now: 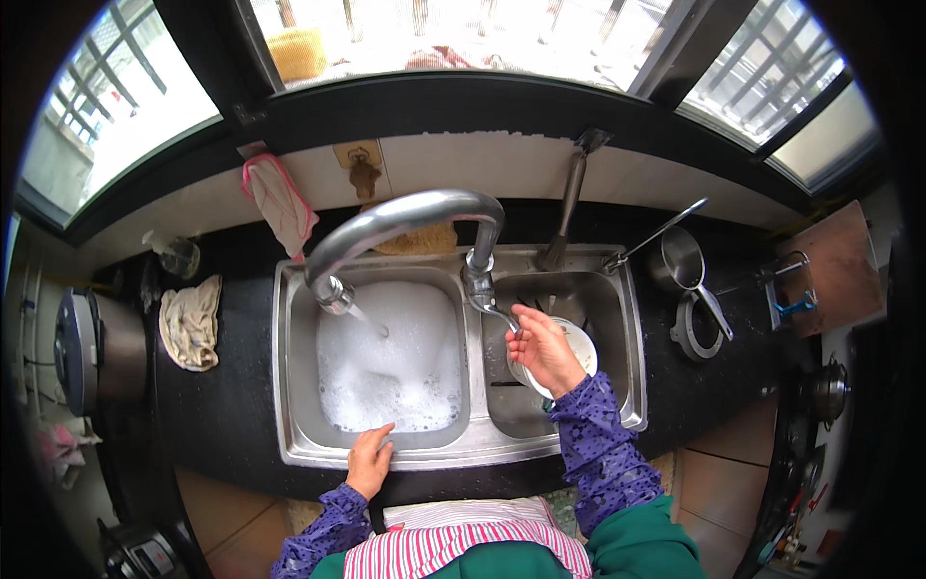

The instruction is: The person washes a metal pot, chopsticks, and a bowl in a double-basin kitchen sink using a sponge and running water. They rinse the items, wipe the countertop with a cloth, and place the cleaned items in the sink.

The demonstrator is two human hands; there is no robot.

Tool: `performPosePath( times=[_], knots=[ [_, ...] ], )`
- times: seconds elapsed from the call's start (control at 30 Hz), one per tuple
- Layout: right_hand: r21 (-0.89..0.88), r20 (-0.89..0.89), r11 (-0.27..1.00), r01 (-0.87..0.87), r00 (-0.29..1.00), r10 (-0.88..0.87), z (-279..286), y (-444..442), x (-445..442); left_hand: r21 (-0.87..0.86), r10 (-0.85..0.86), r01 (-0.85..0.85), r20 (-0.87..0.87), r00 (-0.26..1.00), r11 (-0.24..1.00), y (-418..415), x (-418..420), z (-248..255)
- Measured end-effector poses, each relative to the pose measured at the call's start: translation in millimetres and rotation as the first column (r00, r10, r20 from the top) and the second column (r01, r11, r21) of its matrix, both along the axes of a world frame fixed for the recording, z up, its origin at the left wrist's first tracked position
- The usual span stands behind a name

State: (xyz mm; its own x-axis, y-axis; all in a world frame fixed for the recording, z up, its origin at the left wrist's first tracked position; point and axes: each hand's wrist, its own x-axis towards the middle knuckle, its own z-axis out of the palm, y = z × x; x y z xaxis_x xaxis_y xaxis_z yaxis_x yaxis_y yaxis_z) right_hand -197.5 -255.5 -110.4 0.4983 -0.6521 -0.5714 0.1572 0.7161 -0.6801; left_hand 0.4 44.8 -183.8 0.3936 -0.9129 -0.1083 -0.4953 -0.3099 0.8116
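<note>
My right hand [548, 349] has its fingers around the tip of the metal faucet lever [503, 316], above the right basin. Water runs from the spout [334, 295] of the curved steel faucet [412, 206] into the left basin [301, 405]. White suds [391, 347] cover the water there. At that basin's front rim, my left hand [370, 459] holds nothing, its fingertips near the suds' edge. Partly hidden behind my right hand, white bowls or plates [582, 347] sit in the right basin [514, 420]. Dark, thin utensils lie beside them.
A crumpled cloth [190, 323] and a rice cooker [101, 351] are on the left. A steel saucepan [680, 257] and a grey ring-shaped part [696, 329] lie right of the sink. A pink-edged cloth [278, 199] hangs behind; a cutting board [839, 268] stands far right.
</note>
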Motion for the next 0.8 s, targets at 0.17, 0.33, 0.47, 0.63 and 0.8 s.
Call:
performPosePath(
  times=[0.17,0.33,0.47,0.63,0.8],
  knots=[
    [-0.064,0.109,0.974,-0.218,0.969,0.224,27,-37,-15,0.086,-0.083,0.051,0.419,0.904,0.995,-3,-25,5],
    [-0.433,-0.587,0.677,-0.595,0.756,0.289,10,-80,-61,0.112,-0.027,-0.023,0.427,0.904,0.993,-14,-31,11],
    [-0.405,-0.914,0.375,-0.834,0.371,-0.164,-57,-105,-125,0.129,-0.03,-0.029,0.431,0.902,0.991,-17,-35,11],
    [-0.158,-0.933,0.686,-0.71,0.336,0.132,-101,-94,-140,0.156,-0.038,-0.036,0.446,0.894,0.987,-12,-34,8],
    [-0.371,-0.755,0.833,-0.411,0.655,-0.013,-168,-58,-143,0.181,-0.043,-0.04,0.434,0.9,0.983,-19,-35,12]
  ],
)
